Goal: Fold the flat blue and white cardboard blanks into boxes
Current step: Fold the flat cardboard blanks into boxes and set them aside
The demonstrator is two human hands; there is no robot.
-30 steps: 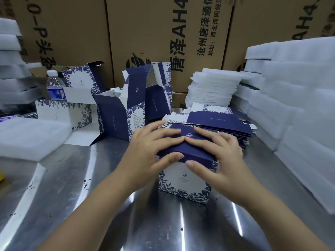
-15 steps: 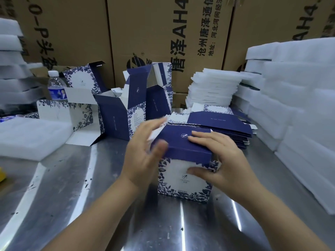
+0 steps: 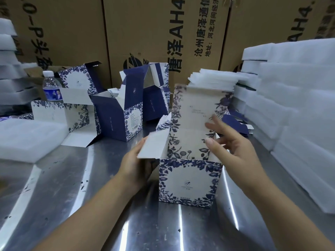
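Table [image 3: 72,196], frame centre: box [image 3: 189,182], left hand [image 3: 134,165] just left of it, right hand [image 3: 233,147] at its right. Centre left: folded boxes [image 3: 116,116], bottle [image 3: 51,87] behind. Left edge: foam pad [image 3: 27,138]. Right edge: foam stacks [image 3: 299,105]. Top: cartons [image 3: 154,33] behind everything.

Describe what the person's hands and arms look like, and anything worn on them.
The left forearm and right forearm are bare, no sleeves in view. The left hand and right hand wear no gloves; no ring, watch or bracelet is visible.
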